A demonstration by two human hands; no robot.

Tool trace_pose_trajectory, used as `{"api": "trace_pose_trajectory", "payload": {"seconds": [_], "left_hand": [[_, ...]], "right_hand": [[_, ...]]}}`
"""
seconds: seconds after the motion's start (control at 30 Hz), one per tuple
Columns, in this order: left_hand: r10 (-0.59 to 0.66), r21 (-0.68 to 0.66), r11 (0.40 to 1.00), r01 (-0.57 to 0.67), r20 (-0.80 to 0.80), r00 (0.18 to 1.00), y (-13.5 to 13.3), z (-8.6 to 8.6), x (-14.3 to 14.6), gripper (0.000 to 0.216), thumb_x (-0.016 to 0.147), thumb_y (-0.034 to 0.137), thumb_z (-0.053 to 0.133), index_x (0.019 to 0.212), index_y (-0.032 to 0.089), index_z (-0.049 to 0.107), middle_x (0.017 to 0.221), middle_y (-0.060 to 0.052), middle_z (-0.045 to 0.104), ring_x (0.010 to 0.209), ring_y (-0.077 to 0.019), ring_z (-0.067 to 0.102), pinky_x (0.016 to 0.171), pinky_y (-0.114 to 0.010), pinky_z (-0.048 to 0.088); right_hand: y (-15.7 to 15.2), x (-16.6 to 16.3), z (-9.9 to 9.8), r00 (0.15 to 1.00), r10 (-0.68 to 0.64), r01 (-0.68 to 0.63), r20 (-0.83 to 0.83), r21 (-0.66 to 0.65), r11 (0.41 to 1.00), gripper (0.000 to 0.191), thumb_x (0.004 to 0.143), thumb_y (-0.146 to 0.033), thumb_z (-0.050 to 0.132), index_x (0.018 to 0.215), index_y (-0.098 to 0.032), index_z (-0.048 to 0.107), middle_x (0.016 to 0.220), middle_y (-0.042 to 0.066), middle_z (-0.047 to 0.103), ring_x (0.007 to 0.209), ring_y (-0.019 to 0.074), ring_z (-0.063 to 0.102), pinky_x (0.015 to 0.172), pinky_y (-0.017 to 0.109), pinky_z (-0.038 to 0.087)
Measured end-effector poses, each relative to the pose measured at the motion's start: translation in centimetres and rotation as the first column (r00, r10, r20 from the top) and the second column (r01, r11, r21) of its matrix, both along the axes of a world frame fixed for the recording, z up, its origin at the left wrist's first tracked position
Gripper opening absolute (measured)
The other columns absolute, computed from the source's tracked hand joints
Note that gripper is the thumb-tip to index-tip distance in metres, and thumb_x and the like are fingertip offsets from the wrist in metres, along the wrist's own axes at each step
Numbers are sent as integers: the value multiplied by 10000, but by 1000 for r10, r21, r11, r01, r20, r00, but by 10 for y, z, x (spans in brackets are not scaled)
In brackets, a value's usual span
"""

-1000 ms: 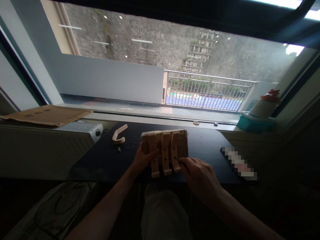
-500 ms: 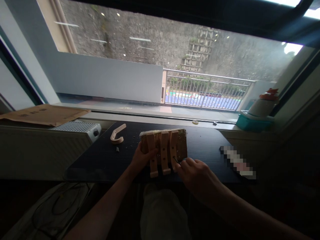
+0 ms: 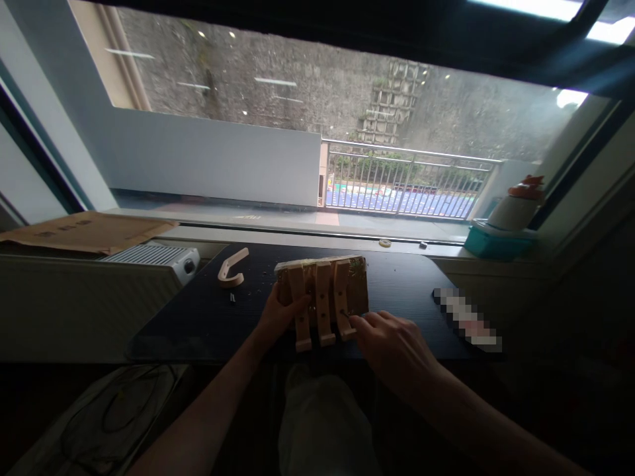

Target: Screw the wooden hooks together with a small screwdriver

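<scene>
My left hand [image 3: 280,316] is closed on the left side of a brown wooden board [image 3: 358,284], its thumb lying over the nearest hook. Three pale wooden hooks [image 3: 323,304] sit side by side on the board, with dark holes along them. The board is tilted up over the front of the table. In the fingers of my right hand [image 3: 389,337] is a thin dark tool [image 3: 345,315], its tip at the lower hole of the rightmost hook. Most of the tool is hidden by the fingers.
On the dark table [image 3: 397,284], a loose wooden hook [image 3: 231,270] lies left, with small screws [image 3: 232,298] below it. A blurred-out flat object [image 3: 466,320] lies right. The windowsill holds a tape roll [image 3: 385,242] and a teal box [image 3: 499,241] under a white bottle [image 3: 516,208].
My right hand has turned slightly, and its fingers sit a little differently at the rightmost hook. The left hand keeps its hold on the board. The whole view has shifted slightly.
</scene>
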State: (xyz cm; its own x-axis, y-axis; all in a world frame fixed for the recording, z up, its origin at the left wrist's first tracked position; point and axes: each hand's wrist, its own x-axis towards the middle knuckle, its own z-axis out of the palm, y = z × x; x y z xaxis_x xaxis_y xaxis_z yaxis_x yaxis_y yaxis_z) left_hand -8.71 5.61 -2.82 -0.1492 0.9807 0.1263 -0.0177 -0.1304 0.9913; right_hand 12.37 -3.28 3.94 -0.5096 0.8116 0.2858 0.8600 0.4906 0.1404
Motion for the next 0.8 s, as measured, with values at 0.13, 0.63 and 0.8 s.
{"api": "trace_pose_trajectory", "payload": {"seconds": [0.13,0.63,0.8], "left_hand": [[11,-15,1000,-11,0,1000,-1,2,1,527,565,281,765,1014,170,512,910,-34,652,827,-197,634,684,-284,514],[7,-24,1000,-7,9,1000,-1,2,0,501,575,249,762,1011,176,526,878,-29,661,786,-194,643,642,-279,523],[0,-21,1000,1,24,1000,0,-1,-1,509,581,268,764,1018,176,518,881,-34,662,779,-190,642,634,-275,521]], "right_hand": [[2,-2,7,947,170,-190,272,48,981,197,808,-73,488,962,-138,591,781,75,605,681,179,529,536,281,332],[9,5,3,982,-71,48,-176,-131,990,225,900,-236,410,975,-197,618,851,42,660,756,137,595,642,236,385],[9,1,18,993,57,-51,104,-59,997,159,855,-154,455,902,-182,604,785,51,639,706,165,577,559,253,349]]}}
